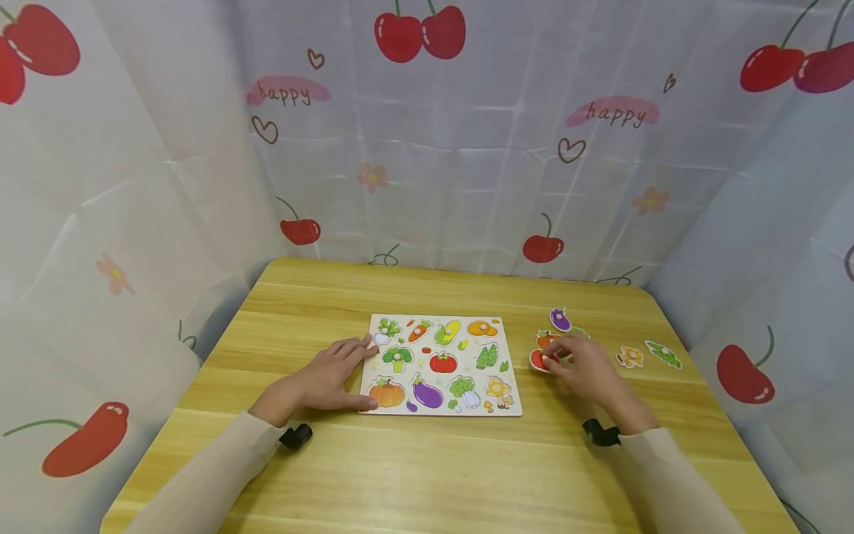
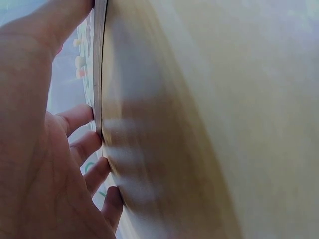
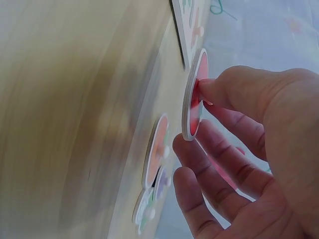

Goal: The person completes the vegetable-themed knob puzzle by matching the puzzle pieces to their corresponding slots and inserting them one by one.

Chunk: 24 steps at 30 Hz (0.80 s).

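Observation:
My right hand (image 1: 587, 367) pinches a red tomato puzzle piece (image 3: 196, 107) by its knob. In the right wrist view, that piece is tilted up off the table, thumb and index finger at the knob, the other fingers spread below. On the left, my left hand (image 1: 328, 377) rests along the side of a vegetable puzzle board (image 1: 419, 363), thumb near the lower corner and fingers near the upper one. The left wrist view shows its fingertips (image 2: 114, 199) touching the board's edge. Pictured on the board are a carrot, corn, broccoli, a tomato, an eggplant and other vegetables.
Beside my right hand lie an orange pumpkin piece (image 1: 547, 338), an eggplant piece (image 1: 560, 320) and a partly hidden green piece (image 1: 580, 331). Farther right are a mushroom piece (image 1: 630, 357) and a pea pod piece (image 1: 663, 354). Cherry-print curtains surround the wooden table (image 1: 427, 475).

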Available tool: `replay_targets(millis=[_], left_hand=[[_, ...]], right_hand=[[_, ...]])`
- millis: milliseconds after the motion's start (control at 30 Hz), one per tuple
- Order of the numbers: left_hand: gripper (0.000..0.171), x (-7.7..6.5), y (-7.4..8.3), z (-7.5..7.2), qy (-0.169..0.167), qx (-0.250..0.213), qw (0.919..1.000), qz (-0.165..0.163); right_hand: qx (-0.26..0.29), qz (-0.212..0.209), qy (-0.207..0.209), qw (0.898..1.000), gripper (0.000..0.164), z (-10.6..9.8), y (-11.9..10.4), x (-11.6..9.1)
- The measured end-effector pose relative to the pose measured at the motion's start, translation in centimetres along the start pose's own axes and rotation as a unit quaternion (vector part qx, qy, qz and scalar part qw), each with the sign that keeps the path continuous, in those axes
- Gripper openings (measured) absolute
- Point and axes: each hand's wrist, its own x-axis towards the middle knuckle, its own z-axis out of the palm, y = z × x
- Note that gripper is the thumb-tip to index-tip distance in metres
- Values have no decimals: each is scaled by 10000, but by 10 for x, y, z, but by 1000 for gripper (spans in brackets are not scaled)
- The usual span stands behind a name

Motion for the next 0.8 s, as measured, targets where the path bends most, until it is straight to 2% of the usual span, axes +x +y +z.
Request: replay_targets(millis=[500, 800], left_hand=[[117, 0, -1, 0, -28, 44, 10000, -22], [116, -1, 2, -2, -28, 17, 10000, -11]], right_hand=[[380, -324, -179, 9986, 5, 22, -27, 17], [429, -422, -228, 9979, 4, 32, -43, 23]])
